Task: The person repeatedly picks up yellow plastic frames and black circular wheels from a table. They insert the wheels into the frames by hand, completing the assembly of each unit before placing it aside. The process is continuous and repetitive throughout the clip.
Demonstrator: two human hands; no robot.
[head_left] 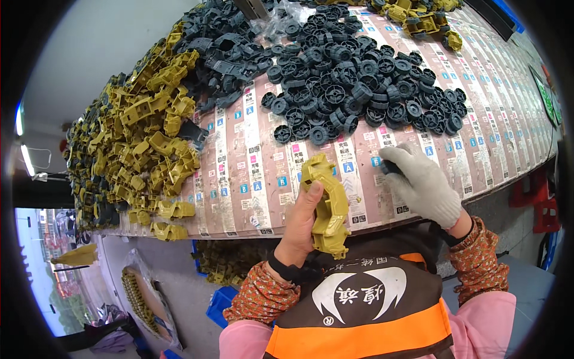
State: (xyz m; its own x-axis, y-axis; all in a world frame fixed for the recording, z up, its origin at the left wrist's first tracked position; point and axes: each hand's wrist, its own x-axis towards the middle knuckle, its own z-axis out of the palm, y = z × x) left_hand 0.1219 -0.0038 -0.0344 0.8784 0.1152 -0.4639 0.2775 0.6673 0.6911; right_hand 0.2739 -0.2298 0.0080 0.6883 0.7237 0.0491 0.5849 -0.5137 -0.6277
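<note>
The counter (263, 179) was covered edge to edge with printed pinkish label sheets, and it curved away toward the top of the view. Taking the olive shell (327, 203) held at the counter's near edge as the landmark: up and to its left lay a big heap of olive parts (143, 137), spilling over the counter's left end. Straight above it, well apart, spread a pile of dark wheels (353, 84). Up and left of that pile sat dark grey frames (227, 48), and far beyond the shell, at the counter's far end, a few more olive pieces (418, 21). Below and left of the shell, under the counter, stood a blue crate (224, 302), with a bag of olive parts (140, 296) on the floor further left. A red stool (541, 203) stood to the right, past the counter's end.

The left hand (299, 230), bare, gripped the shell from below, thumb pressed on its left flank, fingers closed behind it; the shell stood upright, just over the counter's edge. The right hand (421, 182), in a white knit glove, rested on the counter just right of the shell, its fingers closed on a small dark piece (390, 167), most likely a wheel, mostly hidden by the glove.
</note>
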